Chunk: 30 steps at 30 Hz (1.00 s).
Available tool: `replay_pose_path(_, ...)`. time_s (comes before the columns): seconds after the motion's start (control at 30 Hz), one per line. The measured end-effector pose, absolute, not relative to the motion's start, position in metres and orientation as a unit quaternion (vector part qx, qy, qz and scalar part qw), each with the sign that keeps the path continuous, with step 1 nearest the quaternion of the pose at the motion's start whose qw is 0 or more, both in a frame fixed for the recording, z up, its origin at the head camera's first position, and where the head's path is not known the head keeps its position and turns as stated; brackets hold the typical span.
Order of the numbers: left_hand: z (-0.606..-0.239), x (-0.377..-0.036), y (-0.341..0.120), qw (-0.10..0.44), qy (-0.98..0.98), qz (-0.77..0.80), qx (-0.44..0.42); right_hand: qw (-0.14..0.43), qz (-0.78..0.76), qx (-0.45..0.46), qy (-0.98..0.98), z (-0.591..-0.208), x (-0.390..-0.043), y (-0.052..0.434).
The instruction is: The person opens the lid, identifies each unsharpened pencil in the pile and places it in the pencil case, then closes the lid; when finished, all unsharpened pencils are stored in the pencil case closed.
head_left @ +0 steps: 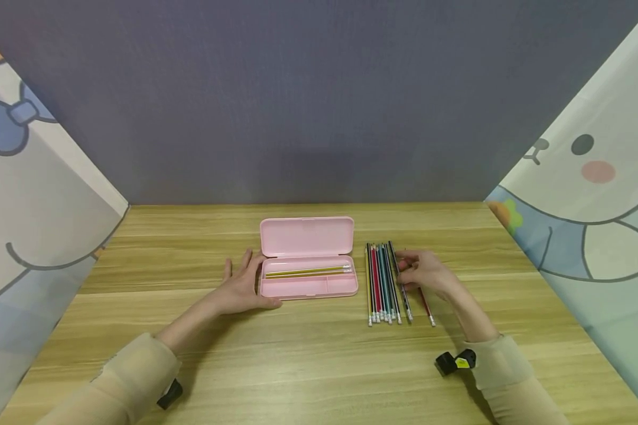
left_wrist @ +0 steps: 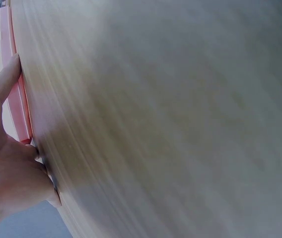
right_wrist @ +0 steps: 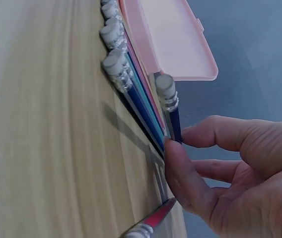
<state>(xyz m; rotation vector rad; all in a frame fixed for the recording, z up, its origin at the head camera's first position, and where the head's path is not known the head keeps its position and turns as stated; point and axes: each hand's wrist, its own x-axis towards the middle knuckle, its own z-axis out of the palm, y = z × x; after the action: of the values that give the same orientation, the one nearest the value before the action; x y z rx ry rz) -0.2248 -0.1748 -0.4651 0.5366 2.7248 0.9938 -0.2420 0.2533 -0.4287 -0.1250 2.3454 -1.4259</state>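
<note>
Pinching a pencil (right_wrist: 175, 119) in my right hand (head_left: 427, 274), I touch the case (head_left: 292, 288) with my left hand (head_left: 239, 292), fingers apart.

Readable text: none | yellow label (head_left: 462, 363) on the black wrist camera (head_left: 445, 364) by the right sleeve (head_left: 502, 361): any print too small to read

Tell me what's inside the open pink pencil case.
Two yellow pencils lie in the long back compartment. In the two front compartments I see just bare pink. Anything directly beneath the pencils is covered, so I can't tell.
</note>
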Motion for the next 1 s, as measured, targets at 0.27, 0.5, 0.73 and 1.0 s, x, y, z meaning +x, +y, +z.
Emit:
replay_pose_path(0.27, -0.469, -0.222, -0.174, 0.093, 0.921, 0.335, 0.175, 0.163, -0.531, -0.054, 0.83, -0.425, -0.242, 0.256)
replay_pose_path(0.5, -0.467, -0.225, -0.174, 0.083, 0.921, 0.333, 0.182, 0.104, -0.544, -0.086, 0.828, -0.417, -0.247, 0.255)
replay_pose_path(0.73, -0.468, -0.227, -0.176, 0.085, 0.923, 0.326, 0.184, 0.025, -0.536, -0.116, 0.836, -0.401, -0.257, 0.24)
replay_pose_path(1.0, -0.468, -0.227, -0.174, 0.088, 0.925, 0.321, 0.184, -0.023, -0.525, -0.161, 0.835, -0.392, -0.267, 0.213)
